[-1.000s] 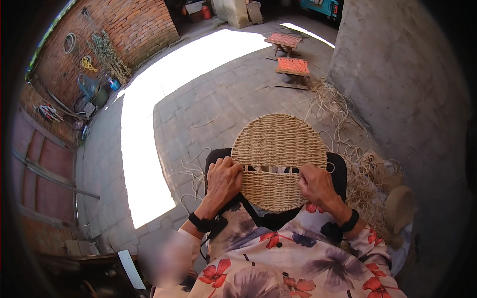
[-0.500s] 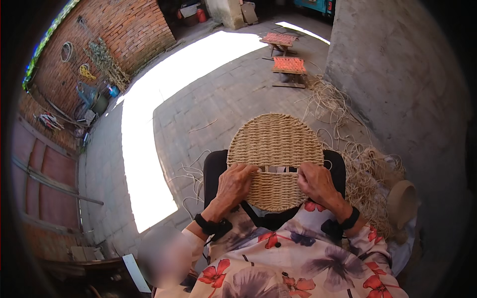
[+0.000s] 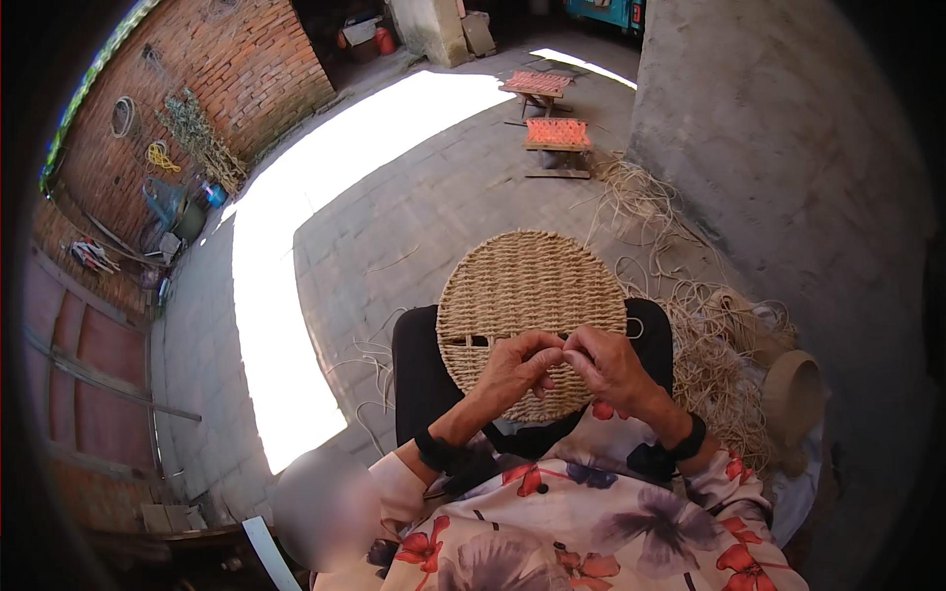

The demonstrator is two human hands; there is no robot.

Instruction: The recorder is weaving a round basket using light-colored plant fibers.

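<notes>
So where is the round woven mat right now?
In the head view the round woven mat sits at centre, resting on the person's lap, with the left hand and right hand meeting on its near half, loose straw to its right.

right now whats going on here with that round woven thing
A person seated over a dark lap is working on a round woven straw mat. Both hands meet at its near middle: the left hand and the right hand pinch at a strand, fingertips close together. A narrow gap shows in the weave at the mat's left. Loose straw lies heaped on the paved floor to the right, beside a roll.
</notes>
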